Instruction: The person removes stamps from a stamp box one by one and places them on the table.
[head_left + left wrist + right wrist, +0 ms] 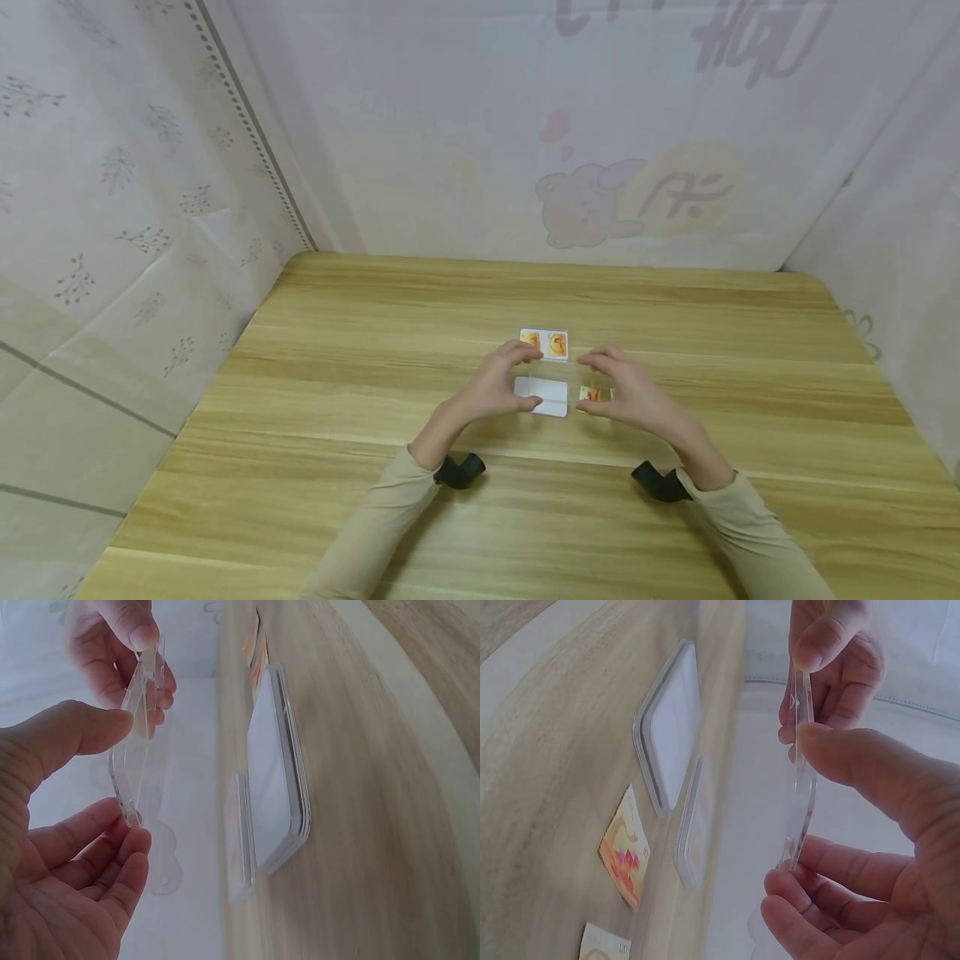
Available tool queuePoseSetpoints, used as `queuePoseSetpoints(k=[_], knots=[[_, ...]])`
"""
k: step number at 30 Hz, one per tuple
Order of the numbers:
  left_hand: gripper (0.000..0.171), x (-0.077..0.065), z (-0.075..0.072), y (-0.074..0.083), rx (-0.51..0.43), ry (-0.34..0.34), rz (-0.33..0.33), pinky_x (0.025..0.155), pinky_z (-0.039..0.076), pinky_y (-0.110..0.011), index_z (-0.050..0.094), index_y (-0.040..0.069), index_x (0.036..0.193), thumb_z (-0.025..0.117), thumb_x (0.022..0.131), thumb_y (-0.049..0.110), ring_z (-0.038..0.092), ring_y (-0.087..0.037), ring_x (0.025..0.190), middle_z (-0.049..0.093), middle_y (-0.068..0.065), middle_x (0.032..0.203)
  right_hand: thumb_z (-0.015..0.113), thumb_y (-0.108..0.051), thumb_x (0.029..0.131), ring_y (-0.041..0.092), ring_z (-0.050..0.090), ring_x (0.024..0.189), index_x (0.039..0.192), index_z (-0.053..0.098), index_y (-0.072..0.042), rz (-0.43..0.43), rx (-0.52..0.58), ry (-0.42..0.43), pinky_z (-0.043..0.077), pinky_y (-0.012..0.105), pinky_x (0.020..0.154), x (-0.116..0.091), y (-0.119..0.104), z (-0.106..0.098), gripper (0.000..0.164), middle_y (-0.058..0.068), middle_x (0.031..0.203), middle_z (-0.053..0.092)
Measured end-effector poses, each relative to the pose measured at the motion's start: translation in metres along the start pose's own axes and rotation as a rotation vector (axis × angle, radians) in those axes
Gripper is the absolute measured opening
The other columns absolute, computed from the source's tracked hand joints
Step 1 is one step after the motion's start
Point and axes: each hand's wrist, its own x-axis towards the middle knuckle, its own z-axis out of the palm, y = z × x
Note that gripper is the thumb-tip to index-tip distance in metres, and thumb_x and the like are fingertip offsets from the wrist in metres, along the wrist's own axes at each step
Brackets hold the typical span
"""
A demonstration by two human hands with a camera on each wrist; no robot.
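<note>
Between my two hands, the left hand point(495, 385) and the right hand point(630, 395), a clear plastic cover point(141, 757) is held up above the table. Each hand pinches one end, thumb on the near edge and fingers on the far edge. Below the cover lies a flat clear case with a white insert point(271, 772). Behind it rests a similar case holding two orange-yellow stamps point(557, 345). To the right, under my right hand, is a loose stamp point(626, 851) with a red motif, and beside it a second stamp point(604, 946), partly out of frame.
The wood-grain table point(360, 333) has a pale printed curtain point(420, 150) at its back and more fabric along both sides. A black strap-like piece point(461, 472) sits at the left wrist, and another black piece point(660, 482) at the right.
</note>
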Motion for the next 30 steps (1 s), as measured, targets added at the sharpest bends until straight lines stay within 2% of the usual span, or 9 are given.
queuePoseSetpoints(k=[11,19,30], knots=[[0.056,-0.006,-0.005,-0.008,-0.019,0.007,-0.027,0.09,0.046,-0.04,0.057,-0.007,0.115,0.081,0.066,0.003,0.054,-0.03,0.103,0.057,-0.016,0.114,0.082,-0.016,0.07,0.03,0.055,0.097,0.116,0.058,0.007,0.025,-0.011,-0.018,0.051,0.043,0.077,0.008,-0.005,0.009,0.056,0.017,0.111,0.055],[0.056,-0.011,-0.006,-0.011,-0.013,-0.029,-0.085,0.091,0.043,-0.042,0.057,-0.006,0.117,0.081,0.067,0.005,0.052,-0.029,0.105,0.057,-0.015,0.118,0.083,-0.016,0.069,0.032,0.056,0.093,0.112,0.059,0.01,-0.008,-0.049,-0.023,0.051,0.041,0.076,0.013,-0.004,0.018,0.056,0.019,0.107,0.057],[0.056,-0.013,-0.001,-0.019,0.02,-0.089,-0.134,0.096,0.038,-0.045,0.057,-0.007,0.117,0.081,0.068,0.004,0.051,-0.029,0.107,0.056,-0.015,0.12,0.085,-0.015,0.066,0.03,0.056,0.091,0.111,0.059,0.011,0.008,-0.056,-0.052,0.051,0.04,0.077,0.016,-0.003,0.031,0.058,0.02,0.105,0.057]])
